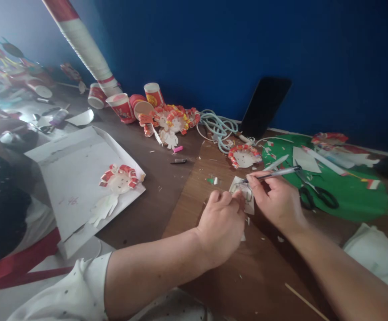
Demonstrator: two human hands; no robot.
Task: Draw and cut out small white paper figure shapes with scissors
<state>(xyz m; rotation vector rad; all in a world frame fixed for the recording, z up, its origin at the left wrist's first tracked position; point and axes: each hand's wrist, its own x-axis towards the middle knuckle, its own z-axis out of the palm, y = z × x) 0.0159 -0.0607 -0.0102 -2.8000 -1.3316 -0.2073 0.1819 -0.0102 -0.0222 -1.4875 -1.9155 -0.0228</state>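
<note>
My right hand (279,200) grips a pen (277,172), its tip down at a small piece of white paper (250,207) with dark lines drawn on it. With curled fingers, my left hand (222,225) presses on the left side of that paper and hides part of it. Just beyond the paper lies a white cutout with a red-and-white ruffled edge (243,157). Black-handled scissors (327,197) rest to the right of my right hand, partly on a green sheet (361,203).
A dark phone (265,104) leans against the blue wall beside a coiled pale cable (217,125). Red paper cups (122,107) and more ruffled cutouts (172,120) stand at the back. A white envelope (70,165) lies left, near another person (3,209). A thin stick (305,302) lies in front.
</note>
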